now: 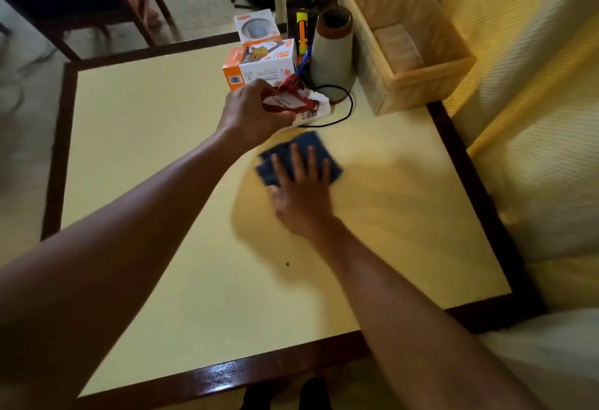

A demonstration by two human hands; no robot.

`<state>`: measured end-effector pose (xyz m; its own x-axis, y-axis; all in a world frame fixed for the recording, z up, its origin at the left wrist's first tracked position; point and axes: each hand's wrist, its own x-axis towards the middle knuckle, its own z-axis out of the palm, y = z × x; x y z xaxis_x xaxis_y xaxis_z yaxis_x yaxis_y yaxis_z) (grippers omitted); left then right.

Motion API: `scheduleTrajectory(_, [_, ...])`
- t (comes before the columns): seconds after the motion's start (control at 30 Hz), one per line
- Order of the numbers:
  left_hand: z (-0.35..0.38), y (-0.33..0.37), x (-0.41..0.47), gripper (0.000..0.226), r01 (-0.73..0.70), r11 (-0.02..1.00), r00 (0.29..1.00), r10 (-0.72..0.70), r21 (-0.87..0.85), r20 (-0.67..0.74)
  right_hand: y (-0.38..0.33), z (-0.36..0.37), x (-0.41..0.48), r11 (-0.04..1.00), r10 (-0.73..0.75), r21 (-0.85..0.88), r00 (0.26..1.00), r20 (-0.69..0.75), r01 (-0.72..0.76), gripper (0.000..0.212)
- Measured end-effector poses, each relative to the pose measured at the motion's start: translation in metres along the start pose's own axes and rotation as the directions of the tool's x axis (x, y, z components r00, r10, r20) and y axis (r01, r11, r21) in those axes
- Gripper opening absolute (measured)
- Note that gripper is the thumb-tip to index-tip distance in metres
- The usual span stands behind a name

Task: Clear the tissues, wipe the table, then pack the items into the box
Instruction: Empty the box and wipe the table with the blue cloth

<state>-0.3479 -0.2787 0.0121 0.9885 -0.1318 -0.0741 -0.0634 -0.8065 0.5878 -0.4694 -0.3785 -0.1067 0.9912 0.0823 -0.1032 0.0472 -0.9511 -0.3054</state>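
The blue cloth (304,143) lies short of the woven box (431,74), pressed flat under the right hand's (301,195) straight fingers. Nearer that box the left hand (246,111) grips a red-and-white packet (288,103); a wider wipe could snag the black cord (351,105).

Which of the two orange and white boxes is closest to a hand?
The front box, with a barcode on its orange end, right behind the left hand. The other box, showing a round window, stands farther back.

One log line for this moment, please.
step: wiping | left hand: grips red-and-white packet | right hand: flat on blue cloth on table | box: far right corner
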Motion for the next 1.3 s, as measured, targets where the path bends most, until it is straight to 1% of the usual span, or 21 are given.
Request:
scheduleTrajectory(0.1, [-0.002,-0.007,0.001,0.059,-0.021,1.000,1.000,0.021,0.009,0.016,-0.034,0.014,-0.009,0.975,-0.216,-0.032,0.971,0.107,0.220,0.064])
scheduleTrajectory(0.17, [0.000,-0.011,0.002,0.060,-0.046,0.999,0.998,0.045,0.027,0.052,-0.003,0.008,-0.008,0.968,-0.246,-0.029,0.966,0.074,0.249,0.062])
scheduleTrajectory(0.23, [0.003,-0.020,-0.002,0.063,-0.087,0.995,0.993,0.084,0.041,0.079,0.049,-0.003,-0.010,0.987,-0.138,-0.080,0.990,0.016,0.139,0.060])
scheduleTrajectory(0.27, [0.005,-0.025,-0.004,0.065,-0.113,0.992,0.990,0.108,0.055,0.085,0.079,-0.013,-0.013,0.994,-0.032,-0.099,0.999,0.030,0.035,0.061])
scheduleTrajectory(0.37, [0.014,-0.039,-0.016,0.068,-0.192,0.976,0.978,0.181,0.103,0.099,0.146,-0.043,-0.037,0.949,0.294,-0.121,0.956,-0.004,-0.292,0.067])
scheduleTrajectory(0.43, [0.020,-0.045,-0.024,0.073,-0.225,0.968,0.971,0.215,0.106,0.104,0.157,-0.045,-0.047,0.903,0.414,-0.108,0.910,-0.037,-0.415,0.072])
scheduleTrajectory(0.5, [0.022,-0.056,-0.035,0.078,-0.228,0.971,0.970,0.219,0.078,0.109,0.129,-0.034,-0.048,0.887,0.450,-0.081,0.890,-0.071,-0.455,0.074])
scheduleTrajectory(0.57, [0.020,-0.067,-0.047,0.077,-0.202,0.978,0.976,0.196,0.056,0.098,0.080,-0.013,-0.051,0.921,0.377,-0.084,0.925,-0.054,-0.380,0.072])
scheduleTrajectory(0.63, [0.015,-0.082,-0.062,0.070,-0.182,0.980,0.981,0.175,0.085,0.084,0.024,0.008,-0.075,0.975,0.199,-0.092,0.979,-0.038,-0.202,0.069])
scheduleTrajectory(0.7, [0.007,-0.103,-0.085,0.064,-0.156,0.977,0.985,0.142,0.147,0.099,-0.021,0.024,-0.127,0.995,-0.001,-0.105,0.999,0.040,0.005,0.068])
scheduleTrajectory(0.77, [0.001,-0.133,-0.114,0.065,-0.147,0.964,0.984,0.119,0.223,0.133,-0.027,0.028,-0.183,0.987,-0.102,-0.112,0.987,0.127,0.116,0.068])
scheduleTrajectory(0.8, [-0.001,-0.149,-0.127,0.066,-0.164,0.952,0.981,0.129,0.258,0.145,-0.015,0.025,-0.200,0.989,-0.086,-0.108,0.988,0.126,0.100,0.068])
scheduleTrajectory(0.83, [-0.002,-0.165,-0.141,0.067,-0.181,0.941,0.978,0.141,0.287,0.154,0.007,0.021,-0.208,0.991,-0.027,-0.126,0.994,0.107,0.041,0.067])
scheduleTrajectory(0.9, [-0.004,-0.192,-0.163,0.068,-0.190,0.928,0.976,0.142,0.322,0.168,0.054,0.007,-0.205,0.964,0.200,-0.193,0.978,0.061,-0.185,0.066])
scheduleTrajectory(0.97, [-0.003,-0.208,-0.177,0.070,-0.172,0.924,0.975,0.111,0.341,0.191,0.084,-0.008,-0.183,0.891,0.433,-0.151,0.901,-0.005,-0.429,0.070])
scheduleTrajectory(1.03, [-0.003,-0.219,-0.186,0.071,-0.183,0.921,0.971,0.114,0.344,0.211,0.066,-0.008,-0.156,0.842,0.530,-0.096,0.847,-0.032,-0.531,0.074])
scheduleTrajectory(1.1, [-0.001,-0.225,-0.190,0.071,-0.210,0.921,0.965,0.140,0.327,0.224,0.011,0.010,-0.153,0.903,0.419,-0.100,0.908,-0.021,-0.419,0.072])
scheduleTrajectory(1.13, [0.000,-0.227,-0.190,0.070,-0.210,0.925,0.964,0.142,0.318,0.226,-0.020,0.023,-0.164,0.951,0.291,-0.111,0.957,0.006,-0.289,0.070])
scheduleTrajectory(1.2, [0.002,-0.229,-0.190,0.069,-0.210,0.932,0.962,0.143,0.297,0.231,-0.067,0.040,-0.211,0.991,0.084,-0.116,0.989,0.120,-0.070,0.069])
scheduleTrajectory(1.23, [0.002,-0.230,-0.190,0.070,-0.210,0.931,0.963,0.144,0.297,0.228,-0.071,0.041,-0.235,0.993,0.038,-0.114,0.988,0.147,-0.021,0.069])
scheduleTrajectory(1.3, [0.003,-0.231,-0.190,0.071,-0.225,0.927,0.962,0.162,0.299,0.220,-0.039,0.034,-0.258,0.991,0.055,-0.125,0.993,0.106,-0.042,0.068])
